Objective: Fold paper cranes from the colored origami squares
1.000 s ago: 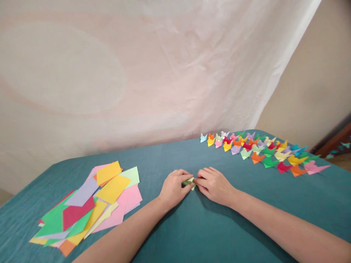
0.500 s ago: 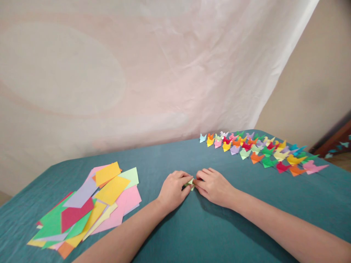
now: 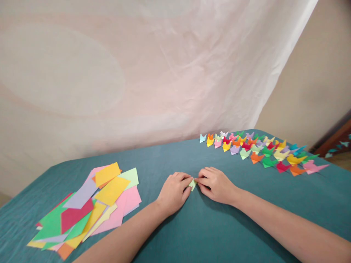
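A small folded piece of pale green paper point(image 3: 192, 184) is between my two hands, just above or on the cloth; I cannot tell which. My left hand point(image 3: 174, 191) pinches its left side between thumb and fingers, hiding part of it. From the other side, my right hand point(image 3: 216, 184) has thumb and index finger closed at the paper's upper right corner. The paper's lower tip points down toward me.
A loose pile of coloured paper sheets point(image 3: 112, 190) lies on the left of the teal tablecloth point(image 3: 175, 233). Several rows of small folded paper birds point(image 3: 257, 157) stand at the back right. Behind the table hangs a pale curtain point(image 3: 153, 73).
My right hand has shifted slightly up, its fingertips now at the paper's upper right corner. The folded paper shows more of its face between the hands. My left hand has barely moved.
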`<action>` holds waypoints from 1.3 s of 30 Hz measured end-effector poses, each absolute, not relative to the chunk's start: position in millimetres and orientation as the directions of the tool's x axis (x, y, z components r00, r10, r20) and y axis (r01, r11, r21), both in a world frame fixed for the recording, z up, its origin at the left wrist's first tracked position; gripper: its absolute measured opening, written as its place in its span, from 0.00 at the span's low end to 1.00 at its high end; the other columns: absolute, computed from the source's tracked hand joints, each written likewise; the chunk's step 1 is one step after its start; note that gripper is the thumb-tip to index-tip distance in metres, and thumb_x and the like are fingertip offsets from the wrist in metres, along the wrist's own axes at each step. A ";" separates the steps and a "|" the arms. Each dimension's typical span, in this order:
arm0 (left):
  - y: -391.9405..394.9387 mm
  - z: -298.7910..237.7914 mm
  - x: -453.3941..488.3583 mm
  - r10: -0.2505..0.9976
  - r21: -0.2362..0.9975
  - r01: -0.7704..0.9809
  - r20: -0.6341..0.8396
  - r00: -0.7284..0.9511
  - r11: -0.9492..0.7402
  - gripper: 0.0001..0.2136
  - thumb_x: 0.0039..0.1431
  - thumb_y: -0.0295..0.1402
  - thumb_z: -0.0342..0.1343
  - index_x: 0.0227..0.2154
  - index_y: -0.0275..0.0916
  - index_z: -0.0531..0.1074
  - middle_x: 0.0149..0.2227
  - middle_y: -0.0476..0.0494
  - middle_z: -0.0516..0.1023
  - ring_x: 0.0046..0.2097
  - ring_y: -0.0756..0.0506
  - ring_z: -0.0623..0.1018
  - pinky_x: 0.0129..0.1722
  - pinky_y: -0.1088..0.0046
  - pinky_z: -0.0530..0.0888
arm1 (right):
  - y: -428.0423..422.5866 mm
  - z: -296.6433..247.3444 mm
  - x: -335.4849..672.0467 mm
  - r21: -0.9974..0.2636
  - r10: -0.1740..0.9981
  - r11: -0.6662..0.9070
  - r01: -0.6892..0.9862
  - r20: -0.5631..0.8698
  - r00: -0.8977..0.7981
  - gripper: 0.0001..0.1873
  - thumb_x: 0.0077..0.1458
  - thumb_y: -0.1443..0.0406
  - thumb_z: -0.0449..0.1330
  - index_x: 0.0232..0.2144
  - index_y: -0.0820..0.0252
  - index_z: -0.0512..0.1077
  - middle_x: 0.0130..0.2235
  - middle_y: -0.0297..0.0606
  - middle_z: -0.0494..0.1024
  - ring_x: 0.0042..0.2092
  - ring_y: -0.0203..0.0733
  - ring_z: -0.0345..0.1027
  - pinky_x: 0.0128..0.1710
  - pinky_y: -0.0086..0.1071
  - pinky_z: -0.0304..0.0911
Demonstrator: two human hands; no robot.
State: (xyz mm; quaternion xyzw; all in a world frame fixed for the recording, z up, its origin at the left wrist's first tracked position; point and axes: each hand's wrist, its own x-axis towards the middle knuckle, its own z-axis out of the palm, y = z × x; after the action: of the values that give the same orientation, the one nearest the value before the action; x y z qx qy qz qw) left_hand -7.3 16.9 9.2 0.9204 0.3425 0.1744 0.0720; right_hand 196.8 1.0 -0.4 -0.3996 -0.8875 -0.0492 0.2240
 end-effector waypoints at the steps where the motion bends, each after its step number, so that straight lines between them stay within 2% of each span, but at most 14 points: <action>1: 16.5 9.4 -7.5 0.652 0.244 0.605 0.269 0.709 -0.758 0.13 0.61 0.31 0.47 0.47 0.42 0.68 0.45 0.44 0.71 0.47 0.43 0.69 0.46 0.64 0.66 | 1.3 -0.3 196.7 -0.095 0.688 0.674 0.733 0.442 -0.575 0.09 0.56 0.69 0.53 0.35 0.59 0.74 0.33 0.38 0.70 0.36 0.39 0.62 0.37 0.34 0.55; 11: 11.4 17.5 -10.2 0.623 0.210 0.587 0.242 0.744 -0.782 0.15 0.60 0.32 0.48 0.49 0.38 0.66 0.48 0.40 0.70 0.49 0.42 0.68 0.48 0.62 0.66 | 1.5 -1.8 196.5 -0.119 0.682 0.688 0.716 0.443 -0.582 0.08 0.54 0.71 0.54 0.34 0.60 0.73 0.34 0.39 0.71 0.37 0.39 0.62 0.38 0.34 0.57; 23: 9.2 20.9 -11.1 0.613 0.226 0.571 0.237 0.753 -0.789 0.16 0.59 0.38 0.51 0.48 0.40 0.66 0.49 0.40 0.68 0.50 0.41 0.67 0.49 0.61 0.65 | 2.7 -1.6 196.4 -0.089 0.660 0.705 0.703 0.445 -0.606 0.14 0.53 0.72 0.53 0.40 0.59 0.73 0.35 0.39 0.70 0.38 0.40 0.62 0.39 0.34 0.58; 39: 9.0 23.0 -11.2 0.597 0.179 0.570 0.193 0.779 -0.802 0.18 0.60 0.40 0.49 0.51 0.41 0.63 0.50 0.41 0.67 0.51 0.41 0.66 0.49 0.62 0.64 | 2.3 0.6 197.4 -0.076 0.577 0.790 0.608 0.428 -0.696 0.12 0.52 0.73 0.53 0.36 0.59 0.73 0.34 0.38 0.69 0.36 0.38 0.60 0.38 0.33 0.56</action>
State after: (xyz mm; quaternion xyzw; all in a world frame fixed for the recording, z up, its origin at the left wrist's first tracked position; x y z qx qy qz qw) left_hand -11.2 9.0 23.0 0.9415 0.3098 0.1206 0.0556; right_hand 197.4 2.3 0.6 -0.3221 -0.9201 -0.0356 0.2201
